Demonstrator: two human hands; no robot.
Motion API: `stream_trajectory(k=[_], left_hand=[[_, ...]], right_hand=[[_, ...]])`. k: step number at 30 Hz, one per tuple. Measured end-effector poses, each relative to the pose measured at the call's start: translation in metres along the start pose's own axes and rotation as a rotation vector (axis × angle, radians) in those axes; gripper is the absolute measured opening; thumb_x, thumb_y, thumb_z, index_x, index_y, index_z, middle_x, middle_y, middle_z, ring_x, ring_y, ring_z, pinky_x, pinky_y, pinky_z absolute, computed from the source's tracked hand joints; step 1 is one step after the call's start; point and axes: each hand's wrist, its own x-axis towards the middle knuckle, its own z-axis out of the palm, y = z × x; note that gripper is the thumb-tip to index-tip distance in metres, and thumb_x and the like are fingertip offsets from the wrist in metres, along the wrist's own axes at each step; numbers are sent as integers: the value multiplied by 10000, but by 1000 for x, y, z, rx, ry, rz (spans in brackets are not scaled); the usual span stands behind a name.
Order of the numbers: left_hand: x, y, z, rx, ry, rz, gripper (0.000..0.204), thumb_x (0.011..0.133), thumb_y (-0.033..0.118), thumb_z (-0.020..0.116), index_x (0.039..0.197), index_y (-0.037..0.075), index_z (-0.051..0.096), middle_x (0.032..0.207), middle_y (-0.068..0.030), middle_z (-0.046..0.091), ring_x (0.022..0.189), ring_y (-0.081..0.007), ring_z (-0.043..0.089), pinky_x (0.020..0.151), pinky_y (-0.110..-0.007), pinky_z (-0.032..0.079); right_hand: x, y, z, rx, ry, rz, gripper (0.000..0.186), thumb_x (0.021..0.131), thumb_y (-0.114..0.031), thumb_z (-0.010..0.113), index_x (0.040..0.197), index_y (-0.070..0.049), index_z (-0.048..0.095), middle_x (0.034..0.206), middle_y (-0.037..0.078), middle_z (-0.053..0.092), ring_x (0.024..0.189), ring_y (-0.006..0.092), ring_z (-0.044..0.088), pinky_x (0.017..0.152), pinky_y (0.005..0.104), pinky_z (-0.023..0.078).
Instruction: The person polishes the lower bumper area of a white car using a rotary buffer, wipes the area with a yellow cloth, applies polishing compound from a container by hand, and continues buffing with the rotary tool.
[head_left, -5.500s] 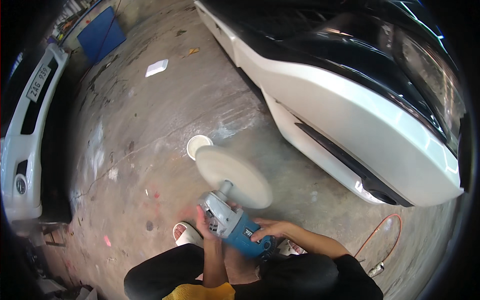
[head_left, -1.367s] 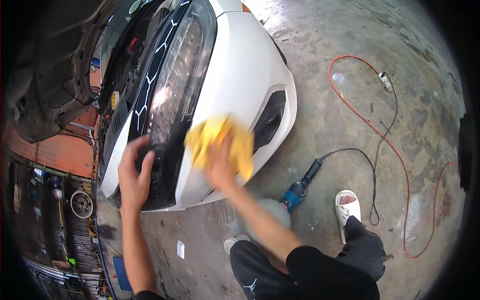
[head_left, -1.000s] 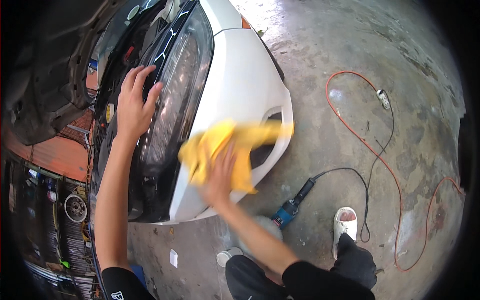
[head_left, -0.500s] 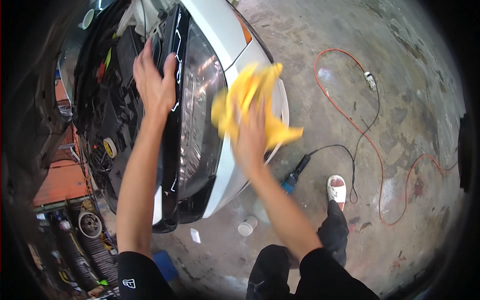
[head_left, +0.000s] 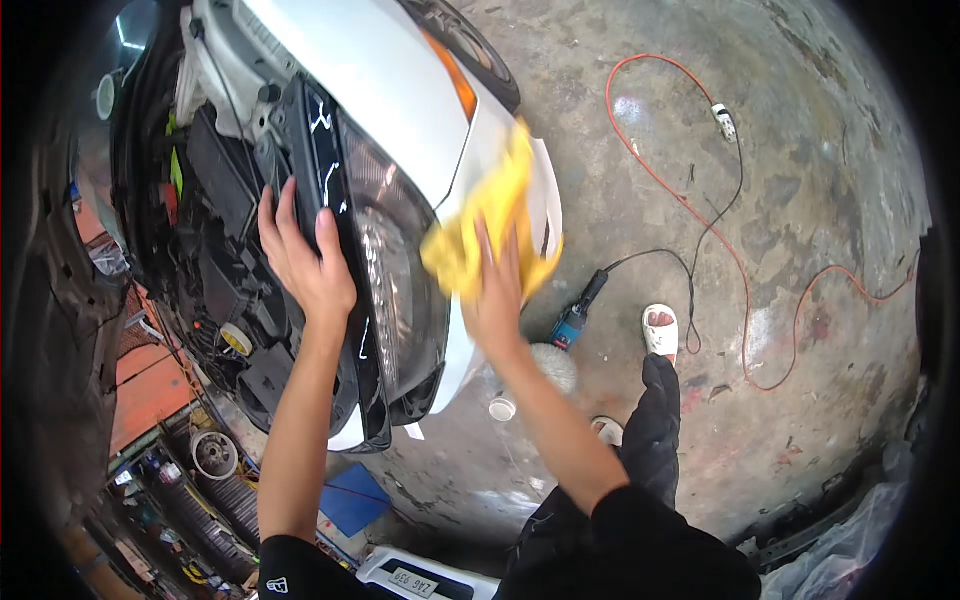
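Observation:
My left hand (head_left: 308,265) rests with spread fingers on the glossy black trim (head_left: 322,150) along the front edge of the open engine bay, and holds nothing. My right hand (head_left: 492,305) presses a bunched yellow cloth (head_left: 512,190) against the white bumper (head_left: 460,350) of the car. Part of the bumper is hidden under the cloth, which is slightly blurred. Between my two hands lies the clear headlight (head_left: 385,270). An orange side marker (head_left: 455,80) sits farther up the white fender (head_left: 360,55).
A blue power polisher (head_left: 572,322) with a pale fluffy pad (head_left: 555,368) lies on the concrete floor, beside a white cup (head_left: 502,407). Its cord joins an orange extension cable (head_left: 745,290). Yellow tape (head_left: 236,339) sits in the engine bay; a wheel rim (head_left: 214,455) stands at left.
My left hand has slid nearer to me along the black trim. The yellow cloth has changed shape under my right hand, still on the bumper. The whole view has shifted, showing more fender and wheel.

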Motion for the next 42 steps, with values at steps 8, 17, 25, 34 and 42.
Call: stream_trajectory(k=[8, 17, 25, 34, 42], left_hand=[[-5, 0, -1, -10, -107, -41, 547, 958, 357, 389, 1351, -24, 388, 1427, -246, 295, 1321, -383, 305, 1092, -470, 213], [-2, 6, 6, -227, -101, -128, 569, 970, 342, 332, 1372, -58, 289, 1447, -228, 270, 1356, -356, 261, 1102, -482, 206], [-10, -8, -9, 40, -52, 20, 501, 956, 329, 425, 1323, -11, 441, 1414, -264, 339, 1309, -393, 335, 1086, -452, 235], [-52, 152, -143, -471, -484, -43, 380, 865, 311, 621, 1167, 82, 621, 1126, -183, 631, 1047, -328, 603, 898, -366, 462], [-410, 335, -438, -2015, -556, 433, 137, 788, 65, 690, 895, -6, 642, 878, -123, 650, 779, -230, 646, 706, -333, 537]], right_hand=[[36, 14, -16, 87, -153, -44, 611, 853, -213, 614, 1389, -30, 385, 1471, 218, 247, 1370, 432, 200, 1113, 444, 209], [146, 235, 20, 347, -163, 657, 480, 956, -394, 445, 1240, -13, 512, 1165, 173, 600, 1112, 301, 556, 943, 367, 405], [-76, 59, 6, 406, 79, 540, 492, 842, -91, 600, 1293, 46, 457, 1299, 247, 471, 1212, 360, 464, 1032, 403, 346], [-422, 128, -288, -225, -1297, 603, 495, 768, -264, 640, 1232, -112, 563, 1124, 211, 622, 1044, 342, 594, 889, 413, 461], [-416, 116, -480, -497, -571, 386, 344, 867, -160, 586, 1184, -31, 556, 1079, 175, 643, 1041, 316, 596, 883, 396, 451]])
